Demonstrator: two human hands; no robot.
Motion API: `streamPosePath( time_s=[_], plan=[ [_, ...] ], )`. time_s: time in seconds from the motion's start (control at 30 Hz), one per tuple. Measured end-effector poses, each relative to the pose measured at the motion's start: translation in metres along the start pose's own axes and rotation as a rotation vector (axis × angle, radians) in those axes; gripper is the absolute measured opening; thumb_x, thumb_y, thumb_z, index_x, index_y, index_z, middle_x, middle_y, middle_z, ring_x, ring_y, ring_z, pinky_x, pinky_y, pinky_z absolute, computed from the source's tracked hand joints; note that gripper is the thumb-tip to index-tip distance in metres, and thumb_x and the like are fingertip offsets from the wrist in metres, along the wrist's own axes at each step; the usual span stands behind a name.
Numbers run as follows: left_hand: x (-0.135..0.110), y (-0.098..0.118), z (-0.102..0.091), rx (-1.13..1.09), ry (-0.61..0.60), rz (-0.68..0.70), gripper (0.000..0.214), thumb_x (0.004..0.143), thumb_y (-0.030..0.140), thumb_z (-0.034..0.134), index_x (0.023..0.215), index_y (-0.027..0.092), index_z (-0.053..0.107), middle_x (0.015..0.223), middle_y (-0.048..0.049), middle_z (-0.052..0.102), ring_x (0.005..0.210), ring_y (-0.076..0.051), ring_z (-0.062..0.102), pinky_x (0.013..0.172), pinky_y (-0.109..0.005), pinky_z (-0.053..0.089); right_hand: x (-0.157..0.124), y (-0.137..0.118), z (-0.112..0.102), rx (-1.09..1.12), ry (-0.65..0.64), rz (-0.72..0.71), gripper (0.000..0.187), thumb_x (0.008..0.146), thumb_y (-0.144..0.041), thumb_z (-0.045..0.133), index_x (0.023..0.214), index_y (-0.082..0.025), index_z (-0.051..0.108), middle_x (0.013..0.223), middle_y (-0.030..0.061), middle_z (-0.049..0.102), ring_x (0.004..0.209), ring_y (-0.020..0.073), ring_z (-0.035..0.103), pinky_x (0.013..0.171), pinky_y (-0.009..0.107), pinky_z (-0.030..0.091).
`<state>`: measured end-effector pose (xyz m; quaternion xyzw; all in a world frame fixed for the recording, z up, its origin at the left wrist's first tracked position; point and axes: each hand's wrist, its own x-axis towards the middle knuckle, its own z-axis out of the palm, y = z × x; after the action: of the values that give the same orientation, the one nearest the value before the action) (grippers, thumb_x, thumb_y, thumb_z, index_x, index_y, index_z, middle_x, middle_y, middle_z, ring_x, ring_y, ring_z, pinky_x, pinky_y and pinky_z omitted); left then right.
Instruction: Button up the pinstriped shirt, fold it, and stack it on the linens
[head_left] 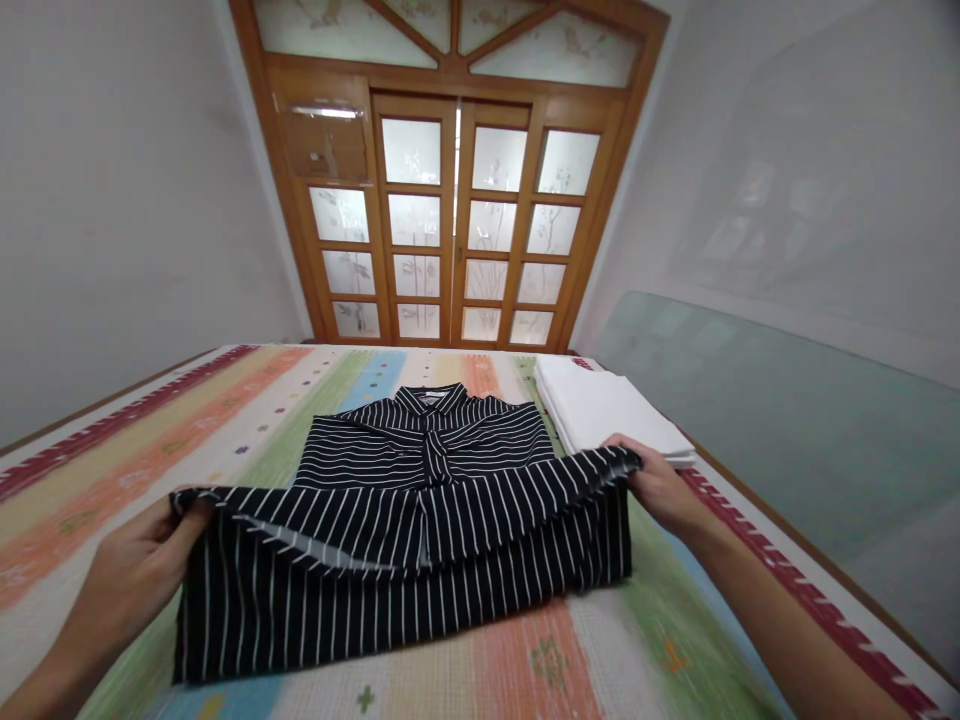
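Note:
A black shirt with thin white stripes (pixel 420 450) lies on a colourful striped mat (pixel 225 420), collar at the far end. Its near part is lifted off the mat and hangs in a fold. My left hand (pixel 139 575) pinches the lifted edge at its left corner. My right hand (pixel 656 485) grips the same edge at its right corner. Both hands are closed on the cloth and hold it stretched between them, a little above the mat.
A stack of folded white cloth (pixel 600 405) lies on the mat just right of the shirt, close to my right hand. A pale green glass panel (pixel 787 420) leans along the right wall. Wooden doors with frosted panes (pixel 457 220) stand behind the mat.

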<state>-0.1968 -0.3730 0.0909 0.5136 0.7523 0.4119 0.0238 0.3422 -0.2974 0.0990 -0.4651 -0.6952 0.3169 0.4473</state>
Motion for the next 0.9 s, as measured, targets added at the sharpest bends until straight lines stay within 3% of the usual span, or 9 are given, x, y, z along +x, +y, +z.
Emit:
streamPosePath(
  time_s=[0.07, 0.2, 0.3, 0.4, 0.53, 0.63, 0.77, 0.9],
  plan=[
    [0.019, 0.024, 0.006, -0.001, -0.049, -0.013, 0.055, 0.072, 0.072, 0.042, 0.066, 0.02, 0.06, 0.06, -0.0007, 0.063, 0.062, -0.021, 0.058, 0.052, -0.025, 0.044, 0.03, 0.009, 0.01, 0.017, 0.103, 0.0, 0.043, 0.076, -0.062, 0.062, 0.072, -0.019, 0.053, 0.068, 0.0015, 0.054, 0.068, 0.0189, 0.049, 0.062, 0.027, 0.041],
    [0.047, 0.055, 0.025, 0.038, -0.01, 0.054, 0.04, 0.083, 0.05, 0.043, 0.07, 0.015, 0.059, 0.064, -0.001, 0.059, 0.068, -0.018, 0.057, 0.06, -0.023, 0.04, 0.086, 0.027, 0.036, 0.027, 0.301, 0.003, 0.04, 0.074, -0.058, 0.059, 0.074, -0.018, 0.054, 0.072, 0.0023, 0.059, 0.071, 0.02, 0.052, 0.067, 0.029, 0.044],
    [0.065, 0.061, 0.053, 0.175, 0.019, 0.1, 0.041, 0.092, 0.043, 0.037, 0.079, 0.013, 0.061, 0.071, -0.0033, 0.061, 0.074, -0.018, 0.059, 0.066, -0.024, 0.039, 0.117, 0.036, 0.055, -0.116, 0.403, 0.009, 0.028, 0.083, -0.042, 0.047, 0.08, -0.016, 0.058, 0.083, 0.0063, 0.066, 0.082, 0.0227, 0.056, 0.076, 0.031, 0.046],
    [0.084, 0.06, 0.089, 0.268, 0.022, 0.086, 0.041, 0.096, 0.037, 0.033, 0.093, 0.011, 0.065, 0.086, -0.0111, 0.068, 0.084, -0.024, 0.062, 0.073, -0.029, 0.041, 0.137, 0.043, 0.073, -0.408, 0.411, 0.158, 0.027, 0.087, -0.023, 0.037, 0.094, -0.014, 0.061, 0.101, 0.0106, 0.068, 0.095, 0.0246, 0.059, 0.083, 0.032, 0.046],
    [0.102, 0.053, 0.133, 0.335, -0.044, 0.012, 0.041, 0.096, 0.036, 0.033, 0.107, 0.012, 0.065, 0.102, -0.019, 0.07, 0.094, -0.031, 0.064, 0.078, -0.034, 0.044, 0.147, 0.055, 0.094, -0.574, 0.379, 0.312, 0.034, 0.092, -0.015, 0.033, 0.112, -0.012, 0.06, 0.11, 0.0152, 0.065, 0.105, 0.0274, 0.059, 0.091, 0.035, 0.045],
    [0.106, 0.045, 0.155, 0.348, -0.077, -0.043, 0.044, 0.096, 0.035, 0.032, 0.108, 0.009, 0.065, 0.102, -0.0235, 0.069, 0.093, -0.034, 0.064, 0.076, -0.038, 0.045, 0.143, 0.065, 0.107, -0.659, 0.355, 0.399, 0.033, 0.096, -0.017, 0.034, 0.117, -0.01, 0.058, 0.106, 0.0182, 0.065, 0.103, 0.0298, 0.061, 0.09, 0.039, 0.045],
    [0.101, 0.032, 0.167, 0.359, -0.095, -0.094, 0.045, 0.096, 0.034, 0.032, 0.11, 0.006, 0.065, 0.098, -0.0274, 0.069, 0.089, -0.037, 0.065, 0.072, -0.041, 0.046, 0.132, 0.077, 0.117, -0.77, 0.325, 0.479, 0.032, 0.099, -0.021, 0.036, 0.116, -0.008, 0.06, 0.103, 0.0217, 0.066, 0.099, 0.0316, 0.064, 0.087, 0.042, 0.047],
    [0.098, 0.021, 0.168, 0.361, -0.089, -0.07, 0.046, 0.096, 0.036, 0.032, 0.106, 0.007, 0.067, 0.102, -0.0251, 0.069, 0.095, -0.037, 0.065, 0.079, -0.041, 0.047, 0.127, 0.084, 0.117, -0.863, 0.324, 0.507, 0.031, 0.1, -0.02, 0.036, 0.115, -0.009, 0.061, 0.107, 0.0223, 0.066, 0.1, 0.032, 0.065, 0.086, 0.041, 0.047]
  ],
)
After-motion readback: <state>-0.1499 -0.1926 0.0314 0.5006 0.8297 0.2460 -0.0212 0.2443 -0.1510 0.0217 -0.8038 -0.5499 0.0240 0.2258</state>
